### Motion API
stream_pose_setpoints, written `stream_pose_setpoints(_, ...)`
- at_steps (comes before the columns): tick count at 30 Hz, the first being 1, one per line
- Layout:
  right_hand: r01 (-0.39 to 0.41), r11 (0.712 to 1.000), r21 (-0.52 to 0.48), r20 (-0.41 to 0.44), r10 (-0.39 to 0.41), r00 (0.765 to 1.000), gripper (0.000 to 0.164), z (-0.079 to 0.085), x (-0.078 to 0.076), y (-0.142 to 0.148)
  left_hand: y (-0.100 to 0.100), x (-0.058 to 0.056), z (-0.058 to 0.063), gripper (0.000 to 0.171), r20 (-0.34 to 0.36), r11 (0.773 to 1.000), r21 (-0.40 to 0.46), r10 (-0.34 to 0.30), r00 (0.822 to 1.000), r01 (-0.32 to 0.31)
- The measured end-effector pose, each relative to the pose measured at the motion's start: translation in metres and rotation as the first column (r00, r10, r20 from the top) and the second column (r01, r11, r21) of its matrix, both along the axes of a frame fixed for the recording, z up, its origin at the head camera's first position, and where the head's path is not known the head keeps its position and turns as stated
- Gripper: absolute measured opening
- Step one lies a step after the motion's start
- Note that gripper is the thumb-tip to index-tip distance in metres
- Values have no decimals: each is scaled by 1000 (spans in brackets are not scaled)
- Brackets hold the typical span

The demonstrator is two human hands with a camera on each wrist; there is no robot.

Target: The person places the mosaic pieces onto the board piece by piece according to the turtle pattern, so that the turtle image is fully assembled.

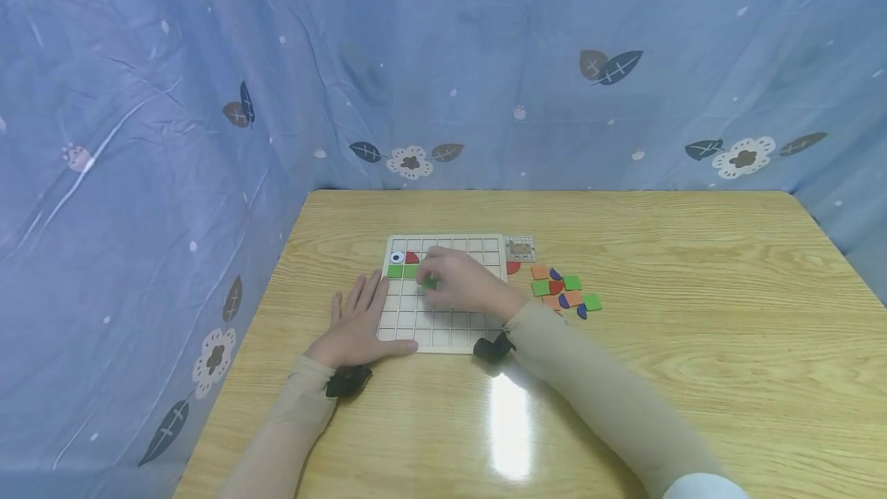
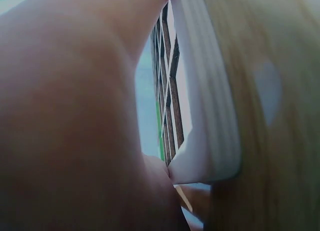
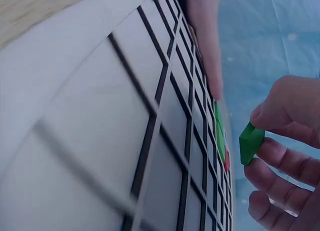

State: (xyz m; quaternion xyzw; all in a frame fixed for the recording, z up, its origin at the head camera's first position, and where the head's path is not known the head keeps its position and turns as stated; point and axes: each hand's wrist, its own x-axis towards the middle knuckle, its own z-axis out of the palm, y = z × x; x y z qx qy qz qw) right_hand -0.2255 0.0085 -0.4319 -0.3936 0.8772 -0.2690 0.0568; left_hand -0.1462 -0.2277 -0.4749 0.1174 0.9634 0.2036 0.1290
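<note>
A white grid board point(image 1: 443, 341) with dark lines lies on the table. My left hand point(image 1: 356, 329) rests at its left side, fingers spread along that edge and thumb by the front corner. Over the board, my right hand point(image 1: 463, 281) pinches a green square tile point(image 3: 251, 143) between thumb and fingers; in the right wrist view the tile is held apart from the grid. Near the board's upper left sit a round eye piece point(image 1: 397, 258), a red quarter-round piece point(image 1: 412, 257) and green square tiles point(image 1: 395, 271). Part of the grid is hidden under my right hand.
Right of the board lie several loose pieces: orange squares point(image 1: 540, 272), green squares point(image 1: 592, 301), blue half-rounds point(image 1: 582, 312) and red rounded ones point(image 1: 513, 266). A small picture card point(image 1: 520, 248) touches the board's upper right. A patterned blue curtain point(image 1: 527, 98) hangs behind the table.
</note>
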Motion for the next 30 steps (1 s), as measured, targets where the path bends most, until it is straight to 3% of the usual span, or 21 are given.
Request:
stream_pose_setpoints(13, -39, 999, -17, -58, 38, 998, 17, -14, -11, -32, -1, 0, -3, 132, 11, 1000, -18, -1, 1000, 1)
stream_pose_setpoints(19, -41, 999, -26, -39, 40, 998, 16, -15, -13, -38, -2, 0, -3, 132, 14, 1000, -16, -8, 1000, 8)
stream_pose_setpoints(30, -30, 997, 73, -43, 33, 999, 16, -13, -8, -40, -2, 0, -4, 130, 21, 1000, -29, 3, 1000, -2)
